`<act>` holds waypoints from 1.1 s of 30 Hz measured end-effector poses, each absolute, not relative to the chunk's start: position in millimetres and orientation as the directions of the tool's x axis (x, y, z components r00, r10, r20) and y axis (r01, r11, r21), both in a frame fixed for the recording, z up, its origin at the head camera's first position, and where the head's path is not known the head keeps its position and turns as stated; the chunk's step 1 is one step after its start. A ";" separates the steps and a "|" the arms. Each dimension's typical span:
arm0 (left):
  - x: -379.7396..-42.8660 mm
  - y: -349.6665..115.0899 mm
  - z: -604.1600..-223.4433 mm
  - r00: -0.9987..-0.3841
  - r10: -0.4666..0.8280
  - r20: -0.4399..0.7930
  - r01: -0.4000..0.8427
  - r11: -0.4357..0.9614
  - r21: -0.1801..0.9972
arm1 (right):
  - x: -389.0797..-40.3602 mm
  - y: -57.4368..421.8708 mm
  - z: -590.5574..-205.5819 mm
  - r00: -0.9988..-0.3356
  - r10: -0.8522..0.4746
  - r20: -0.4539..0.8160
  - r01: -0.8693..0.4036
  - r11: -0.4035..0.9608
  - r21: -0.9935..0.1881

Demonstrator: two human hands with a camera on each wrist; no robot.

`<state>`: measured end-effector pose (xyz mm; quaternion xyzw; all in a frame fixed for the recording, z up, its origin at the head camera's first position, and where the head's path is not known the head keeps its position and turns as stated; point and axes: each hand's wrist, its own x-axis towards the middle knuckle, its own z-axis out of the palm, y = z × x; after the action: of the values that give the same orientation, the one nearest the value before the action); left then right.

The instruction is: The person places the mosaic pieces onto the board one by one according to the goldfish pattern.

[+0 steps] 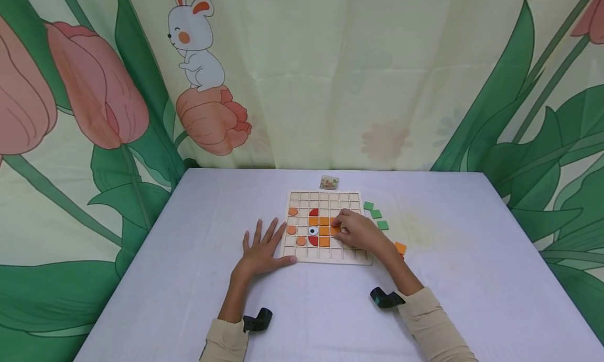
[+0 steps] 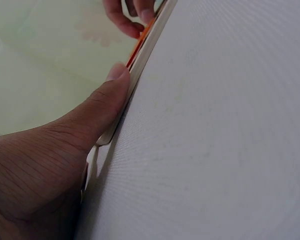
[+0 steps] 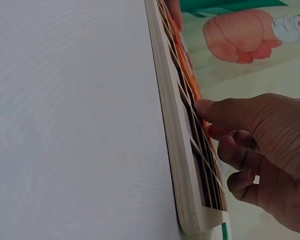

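A pale wooden grid board (image 1: 346, 255) lies on the table with colored tiles in its cells. Orange square tiles (image 1: 324, 241), two red rounded tiles (image 1: 313, 212), orange discs (image 1: 301, 241) and an eye tile (image 1: 313, 230) sit in it. My left hand (image 1: 261, 254) is spread flat at the board's left side, its thumb (image 2: 107, 97) touching the front edge. Over the middle right cells, my right hand (image 1: 356, 230) pinches an orange tile at the board with thumb (image 3: 225, 112) and finger; the fingers partly hide this tile.
Several green square tiles (image 1: 376, 214) lie right of the board. An orange tile (image 1: 400, 247) and a bit of red are beside the right wrist. A small patterned card (image 1: 329, 182) lies behind the board. A printed curtain (image 1: 302, 79) hangs beyond the table.
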<state>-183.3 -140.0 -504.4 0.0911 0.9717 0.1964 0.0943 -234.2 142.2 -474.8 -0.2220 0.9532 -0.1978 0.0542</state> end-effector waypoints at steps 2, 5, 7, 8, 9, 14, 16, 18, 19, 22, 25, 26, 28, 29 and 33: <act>-183.1 -139.4 -503.3 -0.966 0.214 -0.147 0.139 0.904 0.405 | -234.2 142.6 -475.0 -0.894 -0.448 -0.015 -0.404 0.820 -0.405; -182.8 -138.5 -502.8 -0.965 0.215 -0.147 0.139 0.902 0.408 | -234.1 143.1 -474.6 -0.892 -0.451 -0.015 -0.406 0.816 -0.412; -182.8 -138.4 -502.5 -0.965 0.214 -0.150 0.136 0.901 0.412 | -234.0 143.2 -474.5 -0.892 -0.453 -0.016 -0.407 0.815 -0.412; -182.9 -138.5 -502.2 -0.965 0.214 -0.151 0.135 0.901 0.412 | -234.0 143.2 -474.4 -0.891 -0.453 -0.015 -0.407 0.816 -0.410; -182.9 -138.4 -502.1 -0.965 0.214 -0.150 0.136 0.900 0.413 | -234.1 143.3 -474.3 -0.892 -0.452 -0.015 -0.407 0.816 -0.411; -183.1 -138.1 -500.3 -0.965 0.214 -0.151 0.135 0.901 0.411 | -234.1 143.7 -473.9 -0.893 -0.450 -0.010 -0.408 0.817 -0.407; -183.2 -138.1 -500.1 -0.965 0.214 -0.153 0.135 0.902 0.410 | -234.2 143.7 -474.0 -0.893 -0.450 -0.009 -0.408 0.818 -0.406; -183.2 -137.8 -500.2 -0.965 0.215 -0.151 0.136 0.900 0.414 | -234.2 143.8 -474.1 -0.893 -0.449 -0.011 -0.406 0.818 -0.407; -183.3 -137.7 -500.5 -0.965 0.215 -0.152 0.135 0.900 0.414 | -234.2 143.9 -474.2 -0.894 -0.449 -0.010 -0.407 0.819 -0.404; -183.3 -137.4 -500.4 -0.965 0.213 -0.153 0.134 0.901 0.413 | -234.1 144.0 -474.2 -0.894 -0.448 -0.008 -0.408 0.821 -0.398; -183.2 -137.1 -500.2 -0.966 0.212 -0.149 0.134 0.901 0.412 | -233.9 143.9 -474.3 -0.893 -0.450 -0.002 -0.413 0.823 -0.390; -183.1 -137.1 -500.2 -0.966 0.211 -0.147 0.134 0.902 0.411 | -233.8 143.8 -474.5 -0.893 -0.451 -0.003 -0.414 0.823 -0.389; -182.9 -137.4 -500.5 -0.967 0.210 -0.148 0.134 0.903 0.407 | -233.8 143.9 -475.1 -0.891 -0.453 0.000 -0.418 0.822 -0.388; -182.9 -137.6 -500.8 -0.966 0.209 -0.150 0.132 0.904 0.406 | -233.9 143.9 -475.8 -0.891 -0.453 0.000 -0.418 0.821 -0.389; -182.4 -138.6 -502.0 -0.966 0.209 -0.152 0.133 0.906 0.402 | -233.8 144.6 -478.4 -0.887 -0.461 0.014 -0.429 0.814 -0.390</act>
<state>-182.4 -138.6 -502.0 0.0879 0.9714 0.1983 0.0964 -233.8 144.6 -478.4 -0.2338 0.9516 -0.1952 0.0404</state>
